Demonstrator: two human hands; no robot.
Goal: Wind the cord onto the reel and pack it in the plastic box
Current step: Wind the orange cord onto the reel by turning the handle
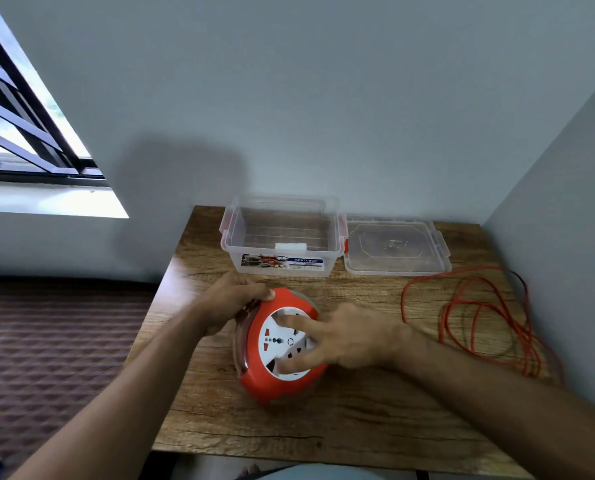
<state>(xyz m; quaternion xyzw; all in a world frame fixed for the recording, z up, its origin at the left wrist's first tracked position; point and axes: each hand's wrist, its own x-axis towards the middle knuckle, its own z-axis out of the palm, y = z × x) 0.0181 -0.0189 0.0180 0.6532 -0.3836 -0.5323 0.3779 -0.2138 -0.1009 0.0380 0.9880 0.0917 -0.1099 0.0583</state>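
Note:
A round orange reel (pixel 266 384) with a white socket face sits tilted on the wooden table (pixel 358 427), near its middle. My left hand (pixel 232 303) grips the reel's upper left rim. My right hand (pixel 344 336) lies over the white socket face with fingers spread and touching it. The loose orange cord (pixel 479 320) lies in tangled loops on the table's right side, next to the wall. The clear plastic box (pixel 282 261) stands open at the back of the table, with nothing but a small white piece inside.
The box's clear lid (pixel 395 247) lies flat to the right of the box. Walls close in the table at the back and right. A bed with a dark quilted cover (pixel 46 358) stands to the left, under a barred window (pixel 22 126).

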